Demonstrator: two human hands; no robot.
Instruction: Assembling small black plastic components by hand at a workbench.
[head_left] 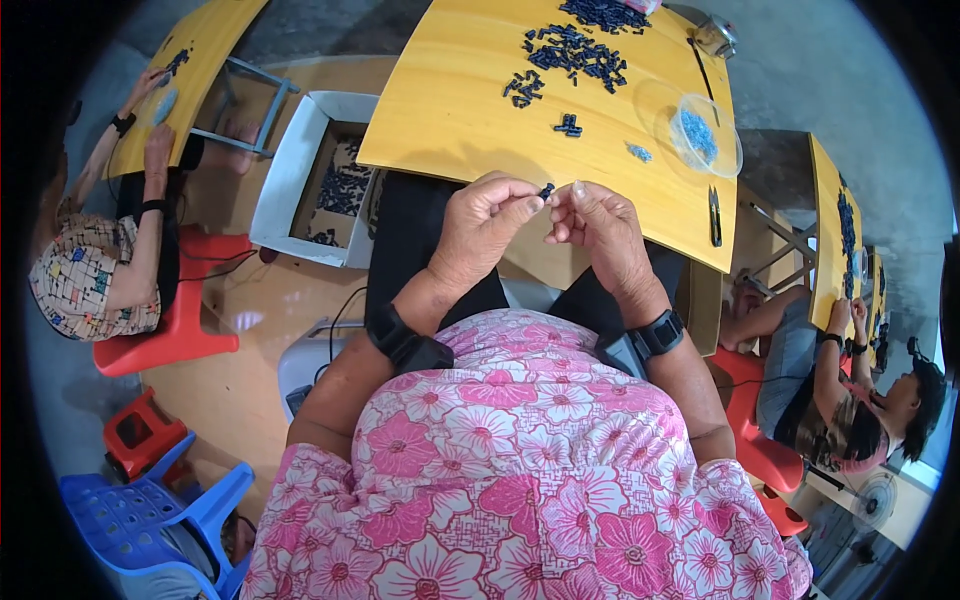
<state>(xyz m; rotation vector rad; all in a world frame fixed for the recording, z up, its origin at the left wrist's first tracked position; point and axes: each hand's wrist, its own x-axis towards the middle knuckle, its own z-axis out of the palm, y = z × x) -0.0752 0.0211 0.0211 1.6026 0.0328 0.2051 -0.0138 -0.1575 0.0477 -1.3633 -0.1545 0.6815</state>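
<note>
Just off the near edge of the yellow table (440, 100), my left hand (487, 228) pinches a small black plastic part (546, 190) between thumb and fingertips. My right hand (608, 238) is right beside it, its thumb and fingers drawn together close to the part; whatever they pinch is too small to make out. On the table ahead, a few black parts (568, 125) sit together, with a larger heap of them (580, 58) beyond. A small pile of light-blue pieces (639, 152) lies near a clear plastic bowl (735, 160) holding more blue pieces (698, 136).
Black tweezers (715, 216) lie by the table's right edge, and a metal cup (714, 37) stands at the far right corner. A white box (290, 190) with black parts inside is left of the table. Other people work at tables on both sides.
</note>
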